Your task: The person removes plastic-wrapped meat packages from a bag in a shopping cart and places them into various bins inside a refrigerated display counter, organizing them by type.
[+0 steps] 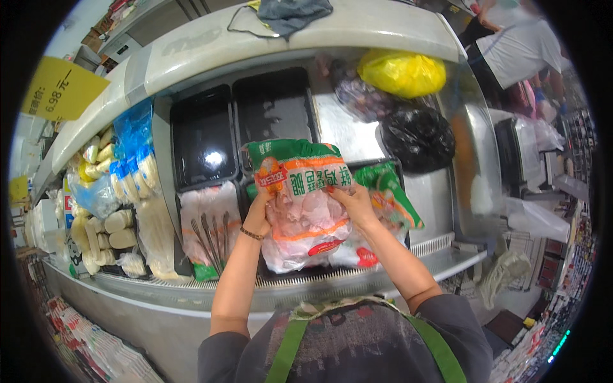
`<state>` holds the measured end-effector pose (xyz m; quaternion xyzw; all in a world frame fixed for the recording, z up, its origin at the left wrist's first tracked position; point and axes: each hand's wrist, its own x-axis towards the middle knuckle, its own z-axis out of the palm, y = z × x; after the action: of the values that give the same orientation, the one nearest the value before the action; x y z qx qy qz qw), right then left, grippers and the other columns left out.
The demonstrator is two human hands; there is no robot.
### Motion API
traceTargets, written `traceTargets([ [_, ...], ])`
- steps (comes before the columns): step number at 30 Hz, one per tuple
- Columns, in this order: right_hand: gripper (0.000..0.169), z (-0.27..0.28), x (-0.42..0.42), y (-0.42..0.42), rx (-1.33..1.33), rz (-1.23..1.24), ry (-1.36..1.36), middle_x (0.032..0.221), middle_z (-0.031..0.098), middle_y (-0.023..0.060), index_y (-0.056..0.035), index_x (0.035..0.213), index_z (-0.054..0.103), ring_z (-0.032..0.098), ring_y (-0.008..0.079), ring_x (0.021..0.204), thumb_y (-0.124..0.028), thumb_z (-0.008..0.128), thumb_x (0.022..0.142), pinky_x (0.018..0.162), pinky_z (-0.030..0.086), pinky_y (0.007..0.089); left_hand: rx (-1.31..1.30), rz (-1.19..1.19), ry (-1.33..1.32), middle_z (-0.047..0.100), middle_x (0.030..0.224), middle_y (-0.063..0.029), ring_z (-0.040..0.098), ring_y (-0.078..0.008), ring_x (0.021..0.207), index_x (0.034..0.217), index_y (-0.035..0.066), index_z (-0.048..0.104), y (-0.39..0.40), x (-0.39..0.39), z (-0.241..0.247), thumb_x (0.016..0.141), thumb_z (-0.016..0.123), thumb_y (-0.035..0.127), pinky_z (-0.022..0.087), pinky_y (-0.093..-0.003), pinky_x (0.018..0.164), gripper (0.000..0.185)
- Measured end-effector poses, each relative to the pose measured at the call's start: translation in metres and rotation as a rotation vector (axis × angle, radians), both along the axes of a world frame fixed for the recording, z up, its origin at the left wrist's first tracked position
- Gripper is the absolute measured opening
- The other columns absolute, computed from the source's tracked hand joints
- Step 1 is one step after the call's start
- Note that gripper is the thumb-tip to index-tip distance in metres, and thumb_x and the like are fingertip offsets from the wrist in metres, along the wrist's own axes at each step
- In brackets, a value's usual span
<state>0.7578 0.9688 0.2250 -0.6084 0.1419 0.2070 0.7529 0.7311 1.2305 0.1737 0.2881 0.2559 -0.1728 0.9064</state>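
Between both hands I hold a plastic bag of raw chicken pieces (306,210), green at its far end with orange bands and printed writing. My left hand (261,213) grips its left side, and my right hand (353,203) grips the right side with the thumb on top. The bag is raised over the display case and hides part of what lies below. Just right of it lies a similar green and white bag (390,194). To the left, another chicken bag (210,206) has several metal tongs (213,237) resting on it.
Black trays (203,139) sit behind the bag. A yellow plastic bag (402,72) and a black plastic bag (419,139) lie at the back right. Packaged pale foods (107,234) fill the left section. A clear side panel (471,167) bounds the case; a person (522,48) stands beyond.
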Motion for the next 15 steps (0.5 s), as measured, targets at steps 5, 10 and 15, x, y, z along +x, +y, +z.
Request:
traceTargets([
  [5,0.021,-0.049,0.109,0.035,-0.057,-0.082,-0.011,0.071,0.059,-0.0024,-0.0011,0.096,0.068,0.051,0.0060,0.057,-0.021,0.070,0.090,0.051,0.041,0.0229,0.007,-0.054,-0.077,0.066,0.116,-0.0063,0.066,-0.0170,0.099,0.127,0.006,0.058,0.034,0.122,-0.005,0.096,0.055,0.020,0.058,-0.0310,0.080,0.034],
  [10,0.043,-0.151,0.183,0.088,-0.659,0.153,-0.231,0.111,0.061,0.0172,-0.0023,0.122,0.057,0.062,0.0279,0.097,-0.026,0.070,0.088,0.082,0.052,0.0384,1.410,-0.144,-0.359,0.053,0.135,-0.0214,0.058,-0.0341,0.119,0.140,0.003,0.046,0.074,0.204,-0.096,0.090,0.061,0.028,0.049,-0.0433,0.098,0.058],
  [15,0.076,-0.173,0.214,0.131,-1.240,0.303,-0.630,0.146,0.038,0.0225,-0.0020,0.140,0.044,0.042,0.0399,0.129,-0.031,0.077,0.078,0.106,0.035,0.0520,2.191,-0.612,-0.566,0.031,0.158,-0.0169,0.031,-0.0357,0.144,0.151,0.011,0.035,0.053,0.222,-0.124,0.083,0.069,0.032,0.027,-0.0513,0.116,0.078],
])
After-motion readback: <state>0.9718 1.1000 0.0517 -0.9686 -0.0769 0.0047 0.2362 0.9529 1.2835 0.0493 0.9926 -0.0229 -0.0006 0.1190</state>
